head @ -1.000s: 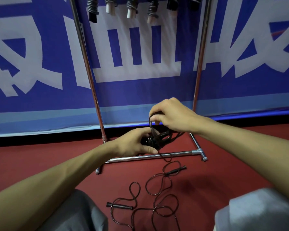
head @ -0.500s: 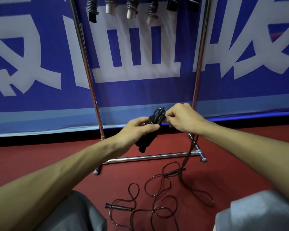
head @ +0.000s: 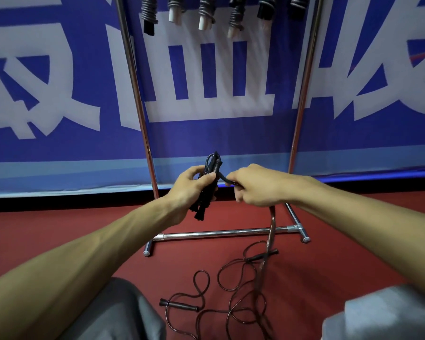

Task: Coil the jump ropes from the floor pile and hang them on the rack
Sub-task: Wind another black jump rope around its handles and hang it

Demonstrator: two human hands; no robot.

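Observation:
My left hand grips a black jump rope bundle, handles pointing down and cord loops sticking up above my fingers. My right hand pinches the same rope's cord just right of the bundle; its free length hangs blurred down to the floor. A second loose jump rope lies tangled on the red floor, one handle at the left and another near the rack's foot. The chrome rack stands behind, with several coiled ropes hanging at the top.
A blue banner with large white characters covers the wall behind the rack. The rack's two uprights rise left and right of my hands. My knees in grey trousers fill the lower corners.
My hands rose from near the rack's base bar. The bundle turned upright in my left hand, and my right hand drew the cord off to the right, its tail swinging below.

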